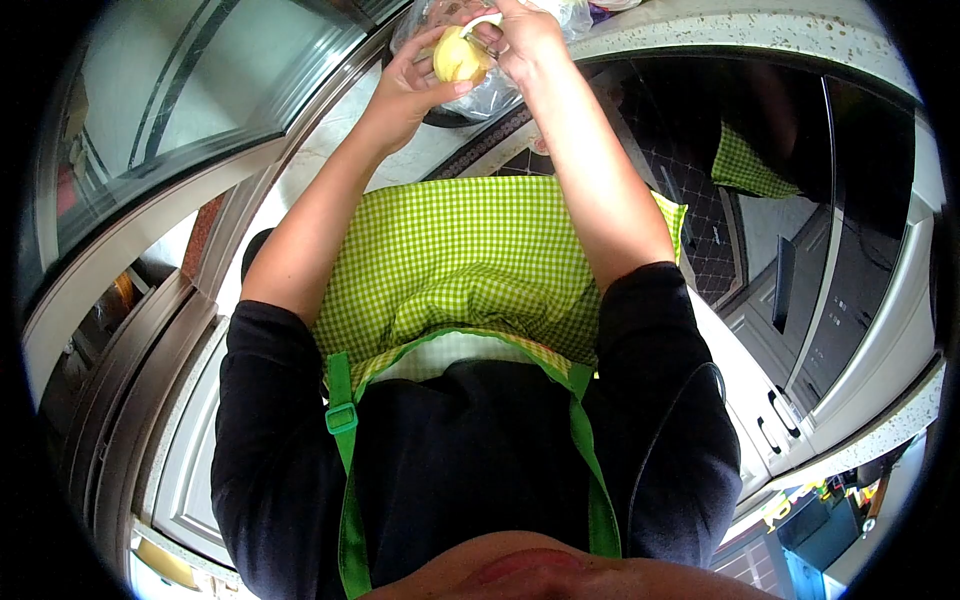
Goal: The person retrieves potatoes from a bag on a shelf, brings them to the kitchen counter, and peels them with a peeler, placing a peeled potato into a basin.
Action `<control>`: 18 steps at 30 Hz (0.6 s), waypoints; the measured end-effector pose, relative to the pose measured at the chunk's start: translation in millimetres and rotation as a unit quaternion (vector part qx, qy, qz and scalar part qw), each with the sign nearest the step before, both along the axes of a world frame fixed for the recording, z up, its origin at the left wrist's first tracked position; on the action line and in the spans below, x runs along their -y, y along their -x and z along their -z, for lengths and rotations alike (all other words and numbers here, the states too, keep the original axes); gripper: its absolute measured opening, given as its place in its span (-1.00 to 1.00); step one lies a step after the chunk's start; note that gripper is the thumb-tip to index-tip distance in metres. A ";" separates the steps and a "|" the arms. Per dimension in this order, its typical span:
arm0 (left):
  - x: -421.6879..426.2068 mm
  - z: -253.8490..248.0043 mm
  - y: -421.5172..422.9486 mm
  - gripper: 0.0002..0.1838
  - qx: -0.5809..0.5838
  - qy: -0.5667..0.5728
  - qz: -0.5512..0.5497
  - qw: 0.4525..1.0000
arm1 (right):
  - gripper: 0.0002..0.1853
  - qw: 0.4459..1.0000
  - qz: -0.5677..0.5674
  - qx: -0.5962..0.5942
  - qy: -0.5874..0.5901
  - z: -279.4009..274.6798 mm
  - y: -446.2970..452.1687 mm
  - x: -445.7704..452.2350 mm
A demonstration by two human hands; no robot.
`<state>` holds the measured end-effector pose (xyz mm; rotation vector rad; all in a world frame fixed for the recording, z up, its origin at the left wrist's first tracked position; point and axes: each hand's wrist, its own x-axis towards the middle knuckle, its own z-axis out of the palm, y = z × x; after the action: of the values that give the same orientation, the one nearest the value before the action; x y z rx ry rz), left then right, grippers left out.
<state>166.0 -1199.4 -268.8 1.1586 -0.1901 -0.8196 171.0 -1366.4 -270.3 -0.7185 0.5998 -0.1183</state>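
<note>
At the top of the head view, my left hand [408,92] is closed around a pale yellow, partly peeled potato [461,60], with the thumb along its lower edge. My right hand [532,42] grips a peeler with a white handle [482,24], held against or just beside the potato's upper right side. The peeler's blade is too small to make out. Beneath both hands is a bin lined with a clear plastic bag [490,98]; its contents are mostly hidden.
A glass sliding door [240,90] stands at the left. Along the right runs a speckled countertop edge [740,35] above dark glossy cabinet fronts [800,110]. A green checked apron [460,240] covers my lap. Patterned dark floor tiles [690,190] show at the right.
</note>
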 end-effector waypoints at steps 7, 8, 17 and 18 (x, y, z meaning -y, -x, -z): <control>4.8 -3.0 5.3 -0.12 -0.017 0.059 0.076 0.995 | -0.70 0.993 0.048 -0.027 -0.101 29.4 -8.6 14.9; 2.7 -1.9 3.9 -0.12 -0.017 0.060 0.073 0.995 | -0.68 0.992 0.073 -0.030 -0.099 13.0 -6.0 11.0; -0.6 -5.9 -3.3 -0.27 -0.107 0.092 0.045 0.989 | -0.72 0.996 -0.048 0.056 0.043 -20.0 6.4 -1.5; -0.3 -6.3 -2.8 -0.28 -0.104 0.075 0.039 0.991 | -0.72 0.996 -0.048 0.056 0.043 -18.4 6.2 -3.4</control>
<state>168.8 -1199.1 -262.4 0.9226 -0.1218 -0.9728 164.8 -1363.0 -251.8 -0.8178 0.4540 -0.0951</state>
